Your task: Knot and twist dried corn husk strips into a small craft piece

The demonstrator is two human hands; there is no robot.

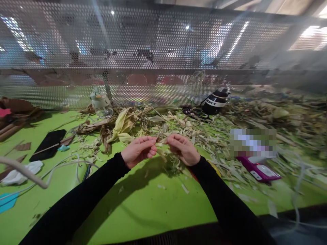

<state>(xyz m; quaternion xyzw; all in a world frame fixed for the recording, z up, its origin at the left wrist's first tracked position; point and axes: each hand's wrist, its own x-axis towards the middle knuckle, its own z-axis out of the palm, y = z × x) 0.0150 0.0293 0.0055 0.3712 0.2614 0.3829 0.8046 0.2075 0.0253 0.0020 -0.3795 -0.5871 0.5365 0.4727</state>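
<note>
My left hand [138, 150] and my right hand [183, 149] meet above the middle of the green table [153, 204], both in black sleeves. Each hand pinches one end of a thin strip of dried corn husk [161, 139] stretched between the fingertips. More husk strands hang below the right hand. A heap of dried husks and leaves [178, 126] lies just behind the hands, with a large yellow-green husk [123, 126] to the left of it.
A perforated metal screen [163, 51] walls the far edge. A clear bottle [101, 102] and a black-and-white bottle [216, 101] stand by it. A black phone [48, 144], white cable [25, 173] and cloth lie left; a magenta device [258, 169] lies right.
</note>
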